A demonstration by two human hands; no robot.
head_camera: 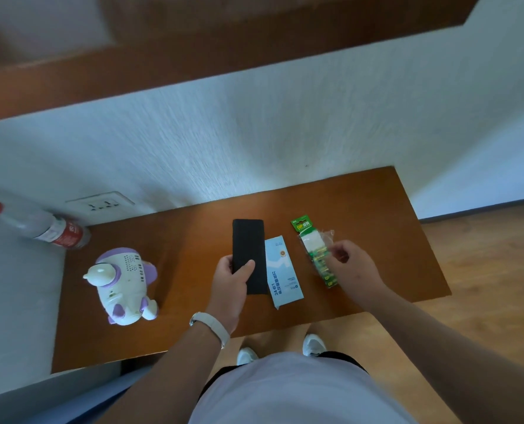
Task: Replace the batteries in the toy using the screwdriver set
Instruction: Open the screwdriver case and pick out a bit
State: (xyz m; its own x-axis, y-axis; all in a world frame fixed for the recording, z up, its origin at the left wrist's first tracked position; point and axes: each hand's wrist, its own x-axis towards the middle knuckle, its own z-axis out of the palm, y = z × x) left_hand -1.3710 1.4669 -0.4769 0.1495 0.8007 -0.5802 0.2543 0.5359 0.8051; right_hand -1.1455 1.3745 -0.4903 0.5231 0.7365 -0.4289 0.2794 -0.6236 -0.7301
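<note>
**Barely begun: toy not yet opened**

The left hand [230, 286] grips the black screwdriver case [248, 240] on the desk [193, 240]. At its 3 o'clock, the right hand's [352, 267] curled fingers pinch the green battery pack [311, 243]. The purple-and-white toy [123, 283] lies at the case's 9 o'clock, well apart and untouched. Unscrewing, swapping and closing all seem to remain.

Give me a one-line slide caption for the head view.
Left hand grips the black case, right hand pinches the battery pack; the toy sits on the table.
</note>
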